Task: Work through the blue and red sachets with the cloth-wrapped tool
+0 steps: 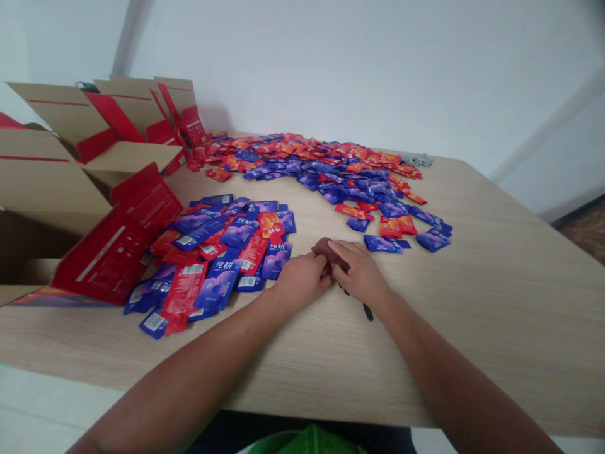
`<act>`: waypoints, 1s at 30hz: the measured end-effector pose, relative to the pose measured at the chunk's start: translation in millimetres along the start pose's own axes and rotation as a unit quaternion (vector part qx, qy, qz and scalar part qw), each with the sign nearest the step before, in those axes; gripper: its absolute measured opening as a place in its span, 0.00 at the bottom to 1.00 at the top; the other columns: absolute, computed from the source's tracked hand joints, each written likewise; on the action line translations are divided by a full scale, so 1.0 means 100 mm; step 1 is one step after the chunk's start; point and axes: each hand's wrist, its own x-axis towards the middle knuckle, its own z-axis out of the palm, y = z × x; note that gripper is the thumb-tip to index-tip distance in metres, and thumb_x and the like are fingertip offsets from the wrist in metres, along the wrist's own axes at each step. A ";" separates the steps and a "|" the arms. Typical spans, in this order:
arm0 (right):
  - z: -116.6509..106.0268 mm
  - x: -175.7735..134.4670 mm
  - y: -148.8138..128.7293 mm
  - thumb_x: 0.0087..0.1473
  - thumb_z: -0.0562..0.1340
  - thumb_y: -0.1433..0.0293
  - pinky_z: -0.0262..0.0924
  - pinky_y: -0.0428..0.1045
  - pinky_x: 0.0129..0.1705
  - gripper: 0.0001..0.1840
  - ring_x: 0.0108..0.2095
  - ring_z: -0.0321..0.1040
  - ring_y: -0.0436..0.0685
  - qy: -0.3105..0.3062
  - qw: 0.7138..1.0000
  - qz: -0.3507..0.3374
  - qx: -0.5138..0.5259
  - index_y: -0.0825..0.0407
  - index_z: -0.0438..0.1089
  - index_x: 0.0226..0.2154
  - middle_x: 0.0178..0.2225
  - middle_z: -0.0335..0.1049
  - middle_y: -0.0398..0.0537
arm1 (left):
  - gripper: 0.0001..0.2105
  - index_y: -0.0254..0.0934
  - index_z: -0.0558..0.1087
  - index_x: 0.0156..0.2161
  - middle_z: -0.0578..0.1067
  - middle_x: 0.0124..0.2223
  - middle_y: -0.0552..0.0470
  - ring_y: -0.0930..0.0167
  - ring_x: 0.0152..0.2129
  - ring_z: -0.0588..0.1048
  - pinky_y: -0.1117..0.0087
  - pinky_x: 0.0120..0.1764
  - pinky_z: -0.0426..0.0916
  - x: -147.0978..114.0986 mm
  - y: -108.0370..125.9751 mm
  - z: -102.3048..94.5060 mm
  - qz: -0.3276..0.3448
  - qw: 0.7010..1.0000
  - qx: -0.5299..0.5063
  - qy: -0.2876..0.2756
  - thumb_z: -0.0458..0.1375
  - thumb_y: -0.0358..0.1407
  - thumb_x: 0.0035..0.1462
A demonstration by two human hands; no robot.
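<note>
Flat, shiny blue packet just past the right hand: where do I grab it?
Probably pinch the long near edge of the flat, shiny blue packet, coming from the near right, clear of the right hand. It lies flat, stretched sideways, with bare pale tabletop on that side and red and blue packets behind.

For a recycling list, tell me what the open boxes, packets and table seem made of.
Open boxes: probably cardboard, matte brown inside, stiffly folded. Packets: likely satin plastic or foil film; creases, faint sheen. Table: wood or laminate, matte; pale grain shows.
</note>
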 end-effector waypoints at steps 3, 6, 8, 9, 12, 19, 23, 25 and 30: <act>0.03 0.01 0.04 0.60 0.62 0.74 0.67 0.66 0.65 0.33 0.61 0.70 0.67 0.005 1.000 0.014 0.006 0.46 0.69 0.67 0.64 0.73 0.54 | 0.13 0.39 0.76 0.46 0.81 0.47 0.45 0.61 0.42 0.81 0.64 0.42 0.73 0.00 0.01 -0.02 -0.001 1.000 -0.001 -0.002 0.57 0.46 0.69; 0.03 0.02 0.11 0.61 0.62 0.72 0.67 0.67 0.65 0.32 0.61 0.71 0.68 0.026 0.998 0.053 -0.004 0.46 0.71 0.66 0.62 0.74 0.54 | 0.14 0.40 0.77 0.48 0.81 0.46 0.45 0.61 0.41 0.81 0.64 0.40 0.73 -0.01 0.02 -0.05 0.001 1.000 0.001 -0.009 0.57 0.47 0.69; 0.03 0.03 0.15 0.60 0.62 0.72 0.67 0.68 0.64 0.31 0.60 0.72 0.69 0.045 0.995 0.082 -0.020 0.46 0.71 0.66 0.61 0.75 0.55 | 0.15 0.40 0.78 0.49 0.81 0.45 0.44 0.61 0.39 0.81 0.64 0.39 0.72 -0.02 0.04 -0.08 -0.006 1.000 0.004 -0.017 0.56 0.48 0.70; 0.02 0.03 0.16 0.60 0.62 0.72 0.67 0.69 0.64 0.31 0.60 0.72 0.69 0.052 0.994 0.092 -0.029 0.47 0.72 0.65 0.61 0.76 0.56 | 0.16 0.40 0.78 0.49 0.81 0.45 0.44 0.61 0.39 0.81 0.64 0.40 0.72 -0.02 0.04 -0.09 -0.010 1.000 0.005 -0.022 0.55 0.48 0.70; 0.01 0.03 0.18 0.61 0.61 0.72 0.67 0.70 0.64 0.30 0.61 0.72 0.70 0.064 0.992 0.098 -0.045 0.48 0.72 0.65 0.60 0.76 0.58 | 0.17 0.39 0.78 0.49 0.81 0.45 0.43 0.61 0.40 0.81 0.64 0.41 0.72 -0.02 0.05 -0.10 -0.014 0.999 0.006 -0.031 0.53 0.47 0.72; 0.00 0.02 0.07 0.58 0.63 0.74 0.67 0.68 0.64 0.33 0.61 0.70 0.67 0.009 1.000 0.007 0.001 0.47 0.71 0.66 0.63 0.74 0.55 | 0.13 0.39 0.77 0.47 0.82 0.46 0.45 0.62 0.40 0.81 0.65 0.41 0.73 0.00 0.02 -0.04 -0.006 1.000 -0.001 -0.006 0.53 0.43 0.72; 0.02 0.02 0.05 0.59 0.63 0.74 0.66 0.68 0.65 0.33 0.62 0.70 0.67 -0.001 1.000 0.007 0.006 0.46 0.70 0.67 0.64 0.74 0.54 | 0.11 0.39 0.76 0.46 0.82 0.47 0.45 0.62 0.42 0.81 0.65 0.41 0.72 0.00 0.01 -0.03 -0.001 1.000 -0.004 -0.002 0.53 0.41 0.71; 0.03 0.03 0.08 0.60 0.62 0.73 0.67 0.67 0.65 0.32 0.61 0.71 0.67 0.013 0.999 0.031 0.001 0.45 0.71 0.66 0.63 0.74 0.53 | 0.12 0.40 0.76 0.47 0.82 0.47 0.45 0.62 0.41 0.81 0.65 0.41 0.72 0.00 0.02 -0.04 -0.002 1.000 -0.003 -0.008 0.53 0.42 0.71; 0.02 0.04 0.17 0.61 0.61 0.72 0.66 0.70 0.65 0.29 0.60 0.72 0.70 0.060 0.993 0.098 -0.036 0.48 0.73 0.64 0.60 0.76 0.57 | 0.14 0.40 0.76 0.50 0.82 0.45 0.44 0.61 0.39 0.81 0.65 0.39 0.71 -0.01 0.05 -0.08 -0.022 0.999 0.011 -0.022 0.53 0.44 0.72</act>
